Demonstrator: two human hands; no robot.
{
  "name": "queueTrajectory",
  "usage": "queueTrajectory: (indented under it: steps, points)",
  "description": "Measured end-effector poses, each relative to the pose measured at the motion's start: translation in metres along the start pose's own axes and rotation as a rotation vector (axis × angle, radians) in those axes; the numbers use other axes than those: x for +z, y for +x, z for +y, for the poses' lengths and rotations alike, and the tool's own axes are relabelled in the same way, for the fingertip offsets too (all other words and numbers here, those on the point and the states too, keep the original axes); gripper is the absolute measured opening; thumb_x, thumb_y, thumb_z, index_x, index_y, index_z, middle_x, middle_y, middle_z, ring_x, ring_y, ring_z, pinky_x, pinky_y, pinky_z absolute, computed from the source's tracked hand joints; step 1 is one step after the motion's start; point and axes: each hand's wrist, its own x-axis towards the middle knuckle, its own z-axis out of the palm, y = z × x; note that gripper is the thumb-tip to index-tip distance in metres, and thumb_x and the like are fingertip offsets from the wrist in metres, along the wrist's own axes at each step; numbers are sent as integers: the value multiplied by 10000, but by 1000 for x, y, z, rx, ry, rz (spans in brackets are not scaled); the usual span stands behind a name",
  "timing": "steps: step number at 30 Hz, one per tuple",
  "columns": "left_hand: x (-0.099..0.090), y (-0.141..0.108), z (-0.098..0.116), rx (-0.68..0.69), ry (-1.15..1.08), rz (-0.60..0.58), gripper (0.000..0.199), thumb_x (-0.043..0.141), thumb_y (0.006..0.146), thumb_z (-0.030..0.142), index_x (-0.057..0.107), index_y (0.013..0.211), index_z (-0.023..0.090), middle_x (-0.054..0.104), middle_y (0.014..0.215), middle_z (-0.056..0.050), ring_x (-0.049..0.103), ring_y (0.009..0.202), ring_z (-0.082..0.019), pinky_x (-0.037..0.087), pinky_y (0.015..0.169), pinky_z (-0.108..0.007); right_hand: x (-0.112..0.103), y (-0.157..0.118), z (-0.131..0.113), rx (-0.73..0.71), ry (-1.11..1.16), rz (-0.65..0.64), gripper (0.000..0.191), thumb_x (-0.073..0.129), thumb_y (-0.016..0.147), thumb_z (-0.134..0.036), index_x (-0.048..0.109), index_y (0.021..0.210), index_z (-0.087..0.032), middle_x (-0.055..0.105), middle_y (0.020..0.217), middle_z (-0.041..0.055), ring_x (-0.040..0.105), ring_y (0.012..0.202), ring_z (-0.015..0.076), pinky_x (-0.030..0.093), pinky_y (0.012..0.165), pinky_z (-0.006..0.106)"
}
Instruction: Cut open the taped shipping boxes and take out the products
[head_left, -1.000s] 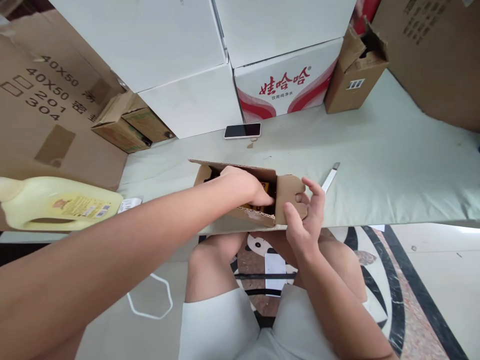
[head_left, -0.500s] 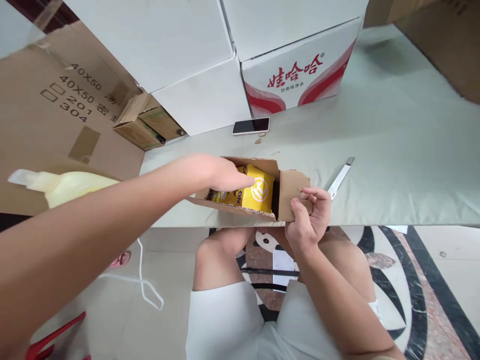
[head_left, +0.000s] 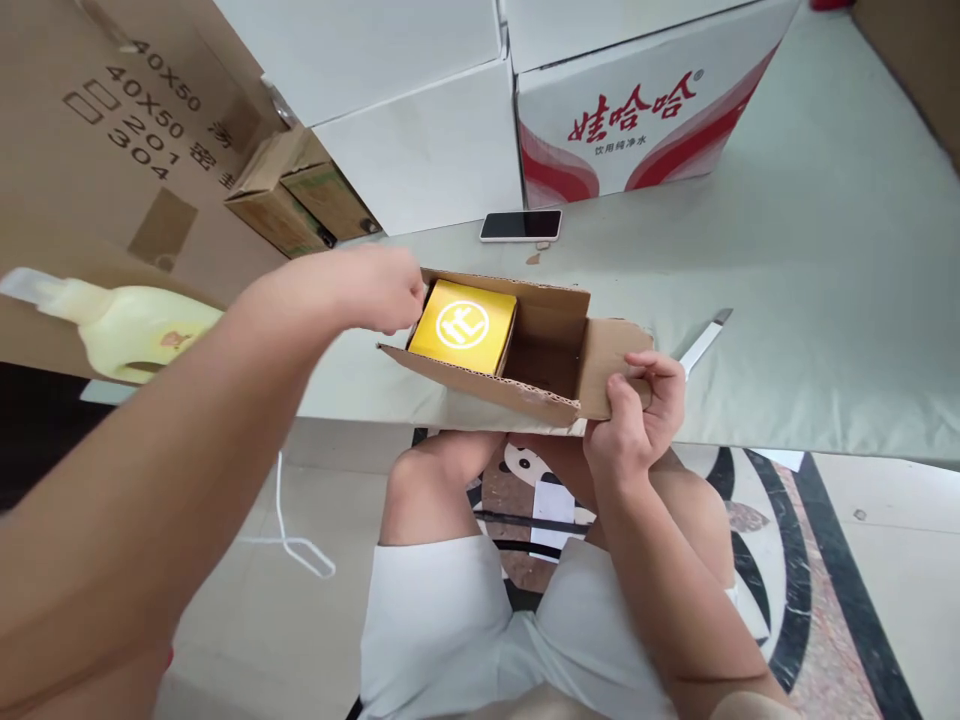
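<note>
An open cardboard box point(head_left: 547, 400) rests at the table's near edge. Inside its left end is a yellow box point(head_left: 435, 345) with a white round logo facing up; bare cardboard shows in the right half. My right hand point(head_left: 637, 405) pinches the flap at the right end between thumb and fingers. At the opposite end, my left hand point(head_left: 382, 288) is closed, its fingers curled down against the box's left end beside the yellow box. What those fingertips hold, if anything, is hidden. A utility knife point(head_left: 703, 340) with its blade out lies just beyond my right hand.
A phone point(head_left: 521, 226) lies behind the cardboard box, before stacked white cartons point(head_left: 645, 130). Small brown boxes point(head_left: 300, 200) and a large brown carton point(head_left: 82, 190) stand left. A pale yellow bottle point(head_left: 142, 320) is partly behind my left arm. My knees are below the table edge.
My left hand has moved left off the yellow box's top to the cardboard box's left end. The yellow box has shifted left and turned logo-up, baring the right half. My right hand keeps the flap.
</note>
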Motion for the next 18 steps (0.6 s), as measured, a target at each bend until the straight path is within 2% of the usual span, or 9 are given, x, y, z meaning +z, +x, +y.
queueTrajectory:
  steps: [3,7,10,14,18]
  points:
    - [10,-14,19,-95,110,77,153,716,668,394,691,651,244,621,596,-83,687,868,-352,482,778,-411,1,-1,-5,-23,-58,33,145,563,826,-186,632,948,-226,529,847,-1,494,769,141,401,718,299]
    - [21,-31,55,-45,73,176,383,671,745,595,735,790,220,682,748,-104,666,1082,-414,496,921,-464,3,-5,-9,-80,-71,48,106,563,825,-177,628,898,-219,546,827,-5,500,748,134,394,702,288]
    - [29,-30,73,-79,44,215,568,701,700,707,737,914,182,704,991,-155,602,1218,-477,466,1013,-543,2,-10,-10,-112,-90,25,63,564,855,-181,613,870,-217,548,812,-7,508,737,131,400,690,281]
    - [37,-21,79,-138,28,244,728,830,620,629,673,1127,131,653,1207,-219,549,1284,-514,426,1075,-591,1,-12,-9,-142,-76,-20,72,558,871,-167,590,832,-219,514,767,-18,470,681,117,382,637,264]
    - [35,-16,75,-137,37,226,696,830,670,541,620,1211,156,636,1256,-215,581,1256,-484,468,1047,-567,1,-11,-11,-131,-55,-62,83,541,865,-158,580,826,-219,490,740,-30,434,622,99,354,588,250]
